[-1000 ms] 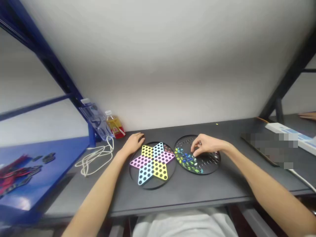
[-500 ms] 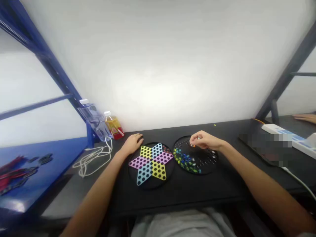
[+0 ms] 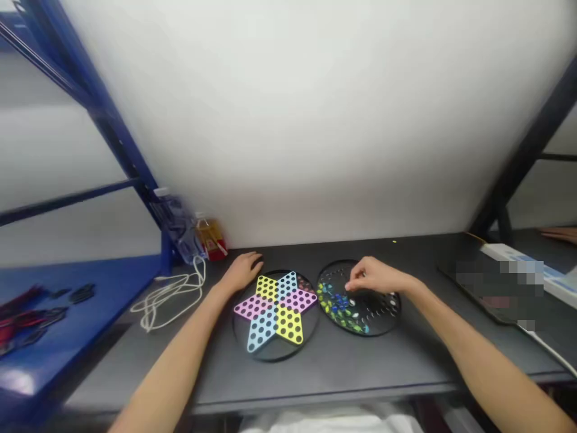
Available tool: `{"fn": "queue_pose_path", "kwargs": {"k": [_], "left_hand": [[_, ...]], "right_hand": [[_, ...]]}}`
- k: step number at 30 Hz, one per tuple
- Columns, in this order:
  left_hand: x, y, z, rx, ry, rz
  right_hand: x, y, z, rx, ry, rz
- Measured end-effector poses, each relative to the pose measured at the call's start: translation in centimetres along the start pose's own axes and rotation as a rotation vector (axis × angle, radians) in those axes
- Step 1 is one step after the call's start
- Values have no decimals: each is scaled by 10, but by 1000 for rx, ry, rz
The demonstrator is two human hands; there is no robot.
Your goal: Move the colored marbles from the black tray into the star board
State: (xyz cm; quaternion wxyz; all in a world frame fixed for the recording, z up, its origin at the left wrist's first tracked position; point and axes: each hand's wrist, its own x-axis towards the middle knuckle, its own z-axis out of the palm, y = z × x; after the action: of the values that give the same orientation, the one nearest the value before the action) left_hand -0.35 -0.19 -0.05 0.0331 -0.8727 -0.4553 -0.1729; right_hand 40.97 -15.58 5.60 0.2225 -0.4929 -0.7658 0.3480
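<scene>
On the gray desk [image 3: 342, 367] sits the star board [image 3: 276, 308]. Just right of the star board is the round black board [image 3: 383, 320], with marbles [image 3: 337, 304] on it. My left hand [image 3: 242, 272] rests open on the star board's edge. My right hand [image 3: 372, 278] is over the marbles, fingers curled. I cannot tell if it holds one.

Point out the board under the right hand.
The black Chinese checkers board beneath the right hand, holding many marbles; the other board has a pastel star.
</scene>
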Motion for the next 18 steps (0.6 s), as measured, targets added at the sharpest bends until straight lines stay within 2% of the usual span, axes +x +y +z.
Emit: {"fn": "queue_pose_path", "kwargs": {"k": [2, 5, 11, 14, 18], "left_hand": [[-1, 1, -1, -8, 1, -8], [-1, 3, -1, 0, -1, -8], [1, 3, -2, 2, -7, 22], [1, 2, -2, -1, -6, 18], [3, 2, 0, -9, -11, -4]], "right_hand": [[-5, -4, -5, -142, -83, -21], [-6, -7, -5, -225, -120, 1], [-4, -8, -2, -191, -168, 12], [-6, -1, -9, 61, -119, 31], [-2, 15, -14, 729, 106, 5]]}}
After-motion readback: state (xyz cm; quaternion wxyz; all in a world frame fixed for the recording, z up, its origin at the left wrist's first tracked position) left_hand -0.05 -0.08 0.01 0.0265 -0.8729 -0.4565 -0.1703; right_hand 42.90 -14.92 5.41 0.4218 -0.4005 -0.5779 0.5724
